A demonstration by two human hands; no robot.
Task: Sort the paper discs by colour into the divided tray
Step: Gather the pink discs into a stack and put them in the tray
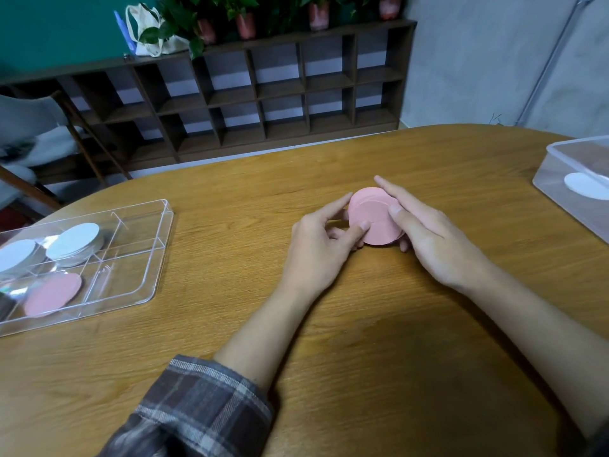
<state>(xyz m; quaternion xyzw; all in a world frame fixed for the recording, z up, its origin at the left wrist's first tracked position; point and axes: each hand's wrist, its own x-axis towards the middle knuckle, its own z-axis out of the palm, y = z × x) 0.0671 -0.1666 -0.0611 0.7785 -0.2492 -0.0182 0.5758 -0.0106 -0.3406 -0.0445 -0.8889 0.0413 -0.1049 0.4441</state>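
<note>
Both hands (379, 232) hold pink discs (375, 214), mid-table (329, 324)

A stack of discs (375, 216) sits mid-desk (230, 324), held between the left hand (316, 245) on its left and the right hand (431, 235) on its right. At the left edge lies a divided tray (131, 265): two piles of discs (74, 240) in its far part, one pile (52, 293) in a near compartment. At the far right stands a box (560, 159) with a disc (585, 185) inside. Beyond the desk runs a shelf (250, 94), with a bag (148, 31) and plants (244, 14) on top; a chair (39, 127) stands at far left.
</note>
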